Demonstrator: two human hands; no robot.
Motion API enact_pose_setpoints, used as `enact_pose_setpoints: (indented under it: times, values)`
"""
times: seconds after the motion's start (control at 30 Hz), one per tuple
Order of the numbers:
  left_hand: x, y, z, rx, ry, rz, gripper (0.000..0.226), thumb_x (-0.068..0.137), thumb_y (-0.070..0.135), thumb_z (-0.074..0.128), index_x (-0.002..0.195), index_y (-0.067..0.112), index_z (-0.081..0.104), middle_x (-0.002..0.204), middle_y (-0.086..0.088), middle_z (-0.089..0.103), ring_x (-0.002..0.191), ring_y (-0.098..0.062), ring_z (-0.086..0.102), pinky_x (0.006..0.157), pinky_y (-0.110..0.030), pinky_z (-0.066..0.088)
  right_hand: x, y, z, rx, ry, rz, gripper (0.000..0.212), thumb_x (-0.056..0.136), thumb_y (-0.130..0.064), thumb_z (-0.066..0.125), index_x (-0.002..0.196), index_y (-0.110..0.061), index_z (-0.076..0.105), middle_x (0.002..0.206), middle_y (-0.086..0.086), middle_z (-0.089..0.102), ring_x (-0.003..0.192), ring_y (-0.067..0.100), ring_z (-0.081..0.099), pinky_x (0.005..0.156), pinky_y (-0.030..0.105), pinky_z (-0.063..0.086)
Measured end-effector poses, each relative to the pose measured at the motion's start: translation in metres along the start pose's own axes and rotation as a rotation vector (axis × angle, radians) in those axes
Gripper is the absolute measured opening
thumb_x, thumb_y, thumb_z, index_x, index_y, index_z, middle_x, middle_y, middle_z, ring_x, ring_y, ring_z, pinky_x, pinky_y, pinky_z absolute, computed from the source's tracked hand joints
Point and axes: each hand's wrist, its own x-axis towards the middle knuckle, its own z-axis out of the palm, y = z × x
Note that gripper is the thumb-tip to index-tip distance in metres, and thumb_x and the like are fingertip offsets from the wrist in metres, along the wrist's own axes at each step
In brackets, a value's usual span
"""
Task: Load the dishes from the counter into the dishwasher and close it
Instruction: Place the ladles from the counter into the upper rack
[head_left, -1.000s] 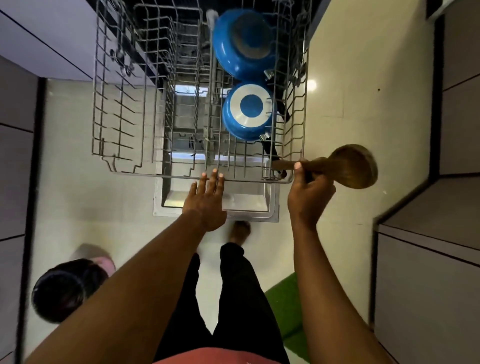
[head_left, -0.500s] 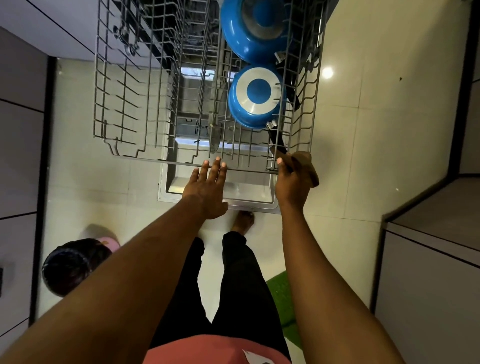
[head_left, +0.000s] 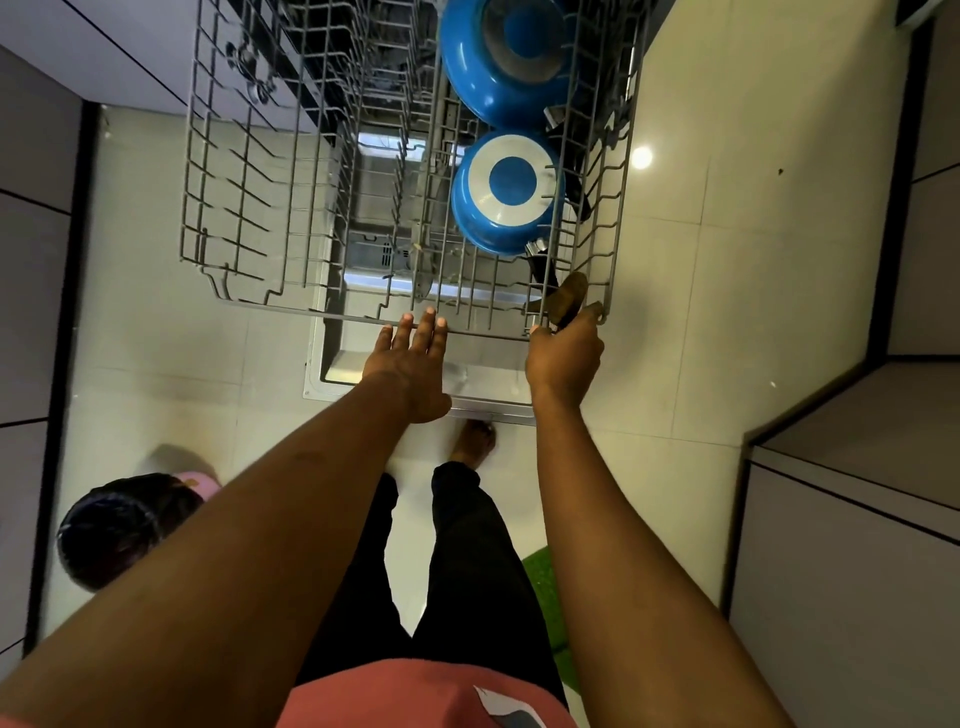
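Grey wire rack (head_left: 337, 315): pulled out of the dishwasher over the open door, most of its tines bare.
Upper blue pan (head_left: 498, 73): on edge in the right half of the rack at the far end, its underside towards the camera.
Lower blue pan (head_left: 506, 192): just in front of the upper one, also on edge, with a pale ring on its base; its black handle (head_left: 543, 267) points down towards the near right corner.
Wooden spoon (head_left: 569, 299): at the near right corner of the rack, its bowl poking up among the wires just beside the black handle. Whether it rests on the rack cannot be told.
Right hand (head_left: 563, 358): at that same corner, back towards the camera, fingers wrapped round the spoon's lower end and holding it.
Left hand (head_left: 408, 374): flat, fingers straight and together, holding nothing; the fingertips (head_left: 428, 317) lie against the rack's front rim near its middle.
Dishwasher door (head_left: 483, 374): folded down flat under the rack, its steel inner face visible between the two hands.
Floor (head_left: 701, 286): pale glossy tiles, with a green mat (head_left: 545, 582) by the person's right leg.
Foot (head_left: 475, 441): bare, at the door's near edge.
Second person (head_left: 119, 525): dark hair seen from above, low on the left.
Cabinets (head_left: 857, 519): grey fronts along the right side.
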Motion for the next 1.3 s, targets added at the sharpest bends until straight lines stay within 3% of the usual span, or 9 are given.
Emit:
enact_pose_setpoints:
  times: [0.13, 0.27, 0.53, 0.6, 0.77, 0.87, 1.03, 1.3]
  values:
    - [-0.006, 0.000, -0.006, -0.004, 0.013, -0.001, 0.088, 0.100, 0.047, 0.041, 0.154, 0.010, -0.017, 0.161, -0.012, -0.024, 0.150, -0.033, -0.016, 0.122, -0.048, -0.004, -0.021, -0.008, 0.002, -0.085, 0.051, 0.042, 0.037, 0.092, -0.012, 0.061, 0.127, -0.007, 0.050, 0.117, 0.013, 0.065, 0.104, 0.030, 0.064, 0.081, 0.037, 0.053]
    - [-0.021, 0.000, -0.016, -0.009, 0.044, 0.020, 0.077, 0.102, 0.038, 0.039, 0.157, 0.013, -0.008, 0.163, -0.010, -0.018, 0.151, -0.033, -0.011, 0.121, -0.051, -0.004, -0.043, -0.021, 0.001, -0.211, -0.069, 0.063, 0.026, 0.093, -0.014, 0.058, 0.117, -0.004, 0.059, 0.112, 0.014, 0.065, 0.103, 0.031, 0.064, 0.072, 0.030, 0.044]
    - [-0.077, -0.048, -0.034, -0.104, 0.153, -0.083, 0.075, 0.102, 0.039, 0.041, 0.158, 0.019, -0.004, 0.163, -0.009, -0.016, 0.151, -0.031, -0.009, 0.119, -0.054, -0.006, -0.106, -0.091, 0.026, -0.465, -0.321, -0.385, 0.027, 0.087, -0.012, 0.058, 0.112, -0.011, 0.067, 0.111, 0.014, 0.066, 0.107, 0.032, 0.060, 0.089, 0.038, 0.053]
    - [-0.094, -0.079, -0.043, -0.109, 0.186, -0.135, 0.075, 0.102, 0.038, 0.041, 0.158, 0.018, -0.004, 0.163, -0.008, -0.017, 0.151, -0.031, -0.009, 0.120, -0.054, -0.006, -0.124, -0.127, 0.032, -0.500, -0.329, -0.493, 0.024, 0.087, -0.013, 0.058, 0.109, -0.010, 0.068, 0.110, 0.013, 0.067, 0.108, 0.031, 0.060, 0.090, 0.039, 0.052]
    - [-0.149, -0.175, -0.069, -0.217, 0.359, -0.246, 0.073, 0.102, 0.036, 0.040, 0.158, 0.019, -0.002, 0.165, -0.005, -0.013, 0.152, -0.030, -0.006, 0.119, -0.053, -0.006, -0.185, -0.221, 0.051, -0.560, -0.348, -0.718, 0.031, 0.094, -0.016, 0.050, 0.122, -0.007, 0.062, 0.135, 0.020, 0.054, 0.133, 0.034, 0.042, 0.112, 0.043, 0.034]
    - [-0.191, -0.246, -0.080, -0.266, 0.504, -0.311, 0.074, 0.101, 0.036, 0.044, 0.159, 0.018, 0.000, 0.165, -0.006, -0.011, 0.152, -0.030, -0.005, 0.120, -0.054, -0.004, -0.235, -0.280, 0.078, -0.549, -0.298, -0.871, 0.034, 0.092, -0.010, 0.045, 0.121, -0.007, 0.062, 0.134, 0.020, 0.055, 0.133, 0.032, 0.042, 0.112, 0.040, 0.033]
    - [-0.261, -0.360, -0.082, -0.299, 0.696, -0.421, 0.073, 0.103, 0.034, 0.041, 0.158, 0.017, -0.003, 0.165, -0.006, -0.012, 0.152, -0.031, -0.008, 0.119, -0.055, -0.006, -0.321, -0.365, 0.135, -0.577, -0.283, -1.067, 0.042, 0.091, -0.018, 0.054, 0.132, -0.009, 0.053, 0.142, 0.016, 0.049, 0.144, 0.028, 0.027, 0.117, 0.036, 0.020]
    - [-0.338, -0.495, -0.046, -0.412, 0.848, -0.582, 0.074, 0.102, 0.032, 0.044, 0.158, 0.017, -0.002, 0.165, -0.008, -0.011, 0.151, -0.034, -0.008, 0.119, -0.056, -0.004, -0.430, -0.440, 0.214, -0.577, -0.277, -1.307, 0.047, 0.091, -0.015, 0.054, 0.137, -0.008, 0.050, 0.144, 0.011, 0.047, 0.146, 0.027, 0.022, 0.120, 0.037, 0.017]
